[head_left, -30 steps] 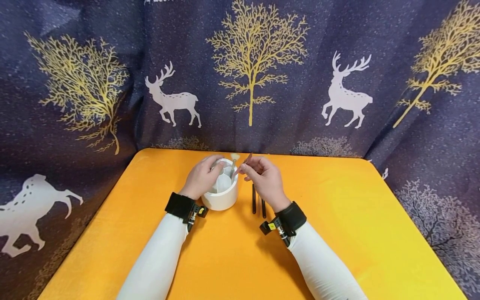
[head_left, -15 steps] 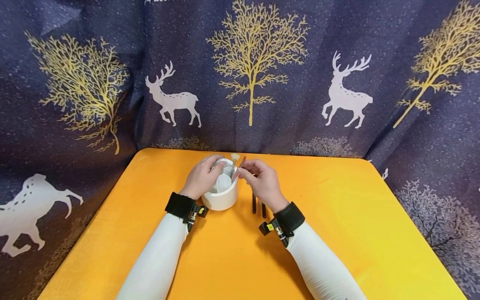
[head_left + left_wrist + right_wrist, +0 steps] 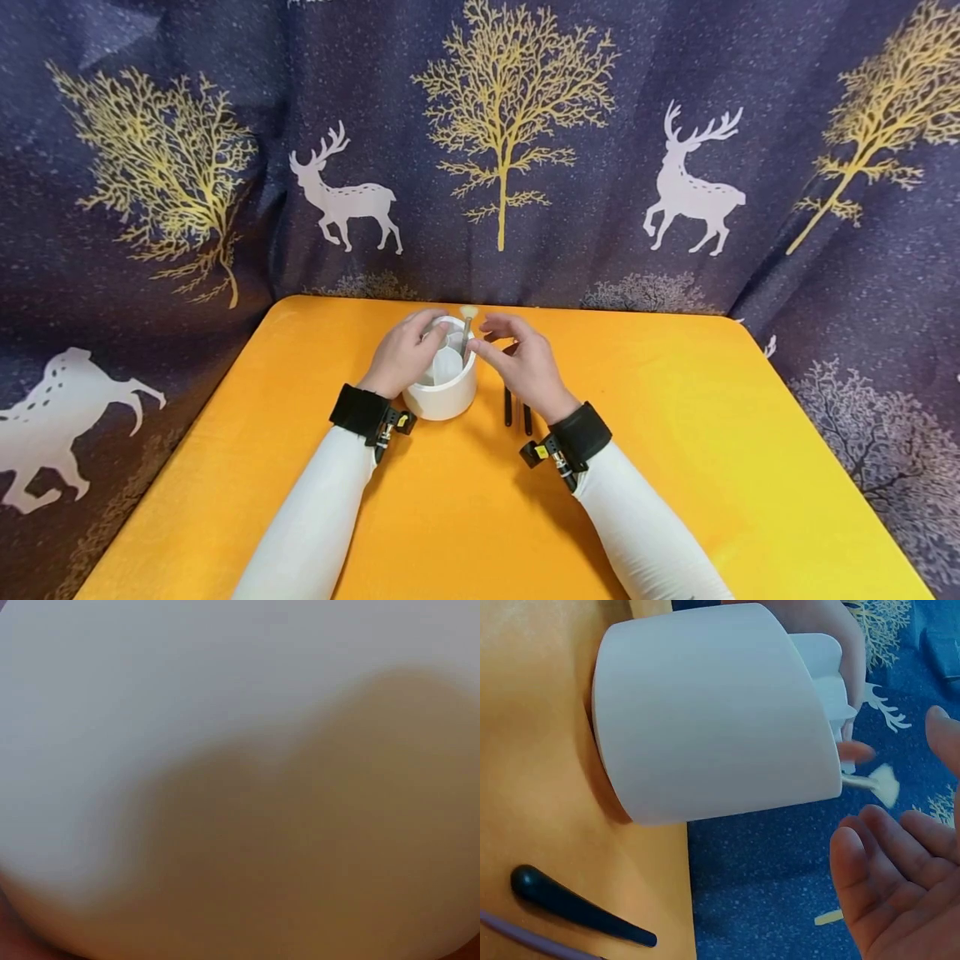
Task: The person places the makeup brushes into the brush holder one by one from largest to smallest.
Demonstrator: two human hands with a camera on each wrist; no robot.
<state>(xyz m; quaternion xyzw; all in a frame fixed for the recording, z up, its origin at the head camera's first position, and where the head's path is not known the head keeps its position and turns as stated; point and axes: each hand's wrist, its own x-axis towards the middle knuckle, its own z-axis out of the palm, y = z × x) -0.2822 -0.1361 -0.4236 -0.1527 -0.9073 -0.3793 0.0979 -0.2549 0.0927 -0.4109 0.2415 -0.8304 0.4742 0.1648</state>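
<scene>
A white round holder [image 3: 442,400] with inner dividers stands on the table. My left hand [image 3: 401,358] holds its left side, thumb over the rim. A pale fan-shaped brush [image 3: 467,325] stands in the holder, its bristles above the right rim. In the right wrist view, a blurred reddish-brown piece [image 3: 855,752] pokes out at the rim beside the brush [image 3: 885,786]. My right hand [image 3: 525,367] is just right of the holder, fingers spread and apart from the brush, with nothing between them. The left wrist view is too blurred for detail.
Black-handled tools [image 3: 508,410] lie on the orange table [image 3: 450,517], partly under my right hand. A purplish handle [image 3: 540,937] lies beside a black handle [image 3: 577,904]. Behind the table's far edge hangs a dark blue cloth [image 3: 570,225] with deer and trees.
My right hand moved left to the holder with the slim reddish-brown tool and let it go at the rim; its fingers have spread. The left hand has stayed put.
</scene>
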